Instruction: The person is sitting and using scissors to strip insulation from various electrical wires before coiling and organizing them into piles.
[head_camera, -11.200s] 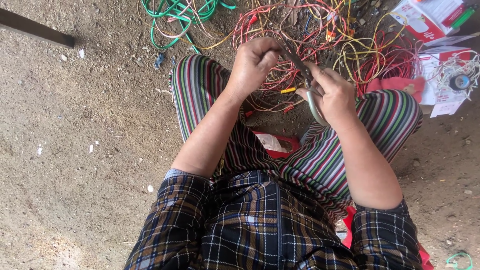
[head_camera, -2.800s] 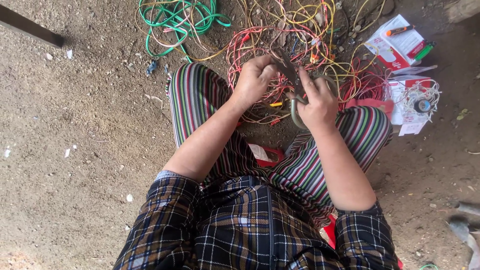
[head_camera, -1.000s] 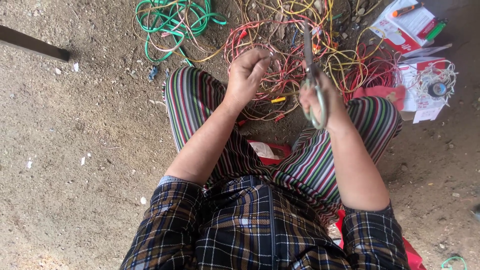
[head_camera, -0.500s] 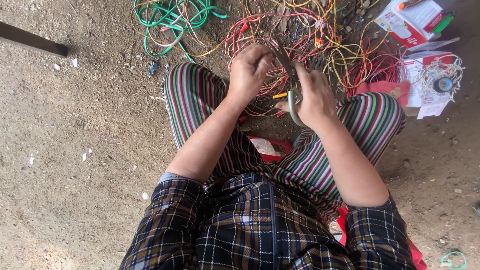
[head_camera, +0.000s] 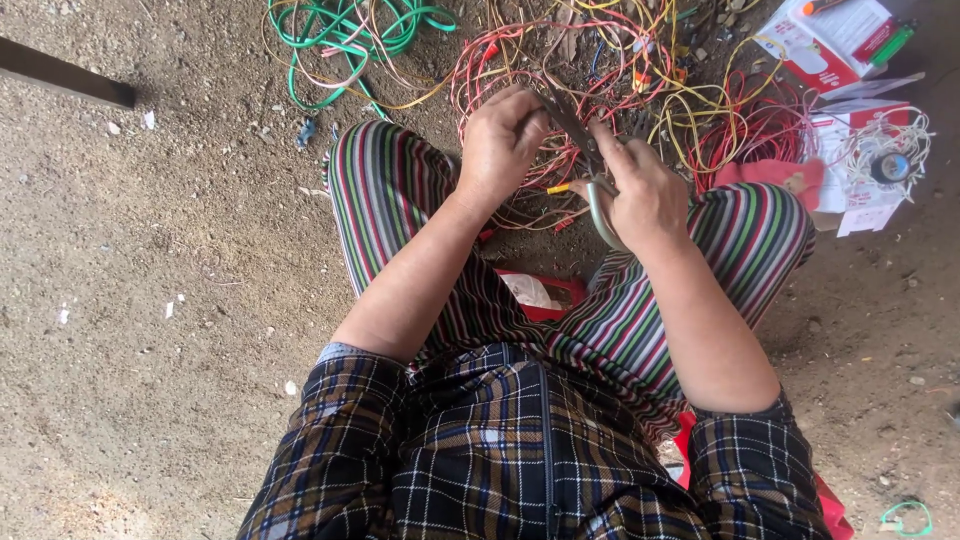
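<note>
Head camera looks straight down on a person seated on a bare dirt floor (head_camera: 150, 300), in striped trousers and a checked shirt, knees apart. Left hand (head_camera: 500, 145) is curled over the tangled heap of thin red and yellow insulated wires (head_camera: 610, 90) that lies on the ground just beyond the knees; its fingers (head_camera: 525, 115) are pinched together on a strand of that heap. Right hand (head_camera: 650, 195) is wrapped tight around the grey-handled metal cutting pliers (head_camera: 590, 170), whose dark tip points up and to the left, reaching the left hand's fingertips. Whether the tool's tip is closed on the wire cannot be told, as the hands cover it. A short yellow wire end (head_camera: 558, 187) sticks out between the two hands.

Beyond the heap, toward the top left, lies a loose coil of green cable (head_camera: 350, 30). At the top right sit red and white cardboard packets (head_camera: 830, 40) and a small roll of dark tape (head_camera: 888, 168) on white paper. A dark flat bar (head_camera: 65, 85) lies at the far left.
</note>
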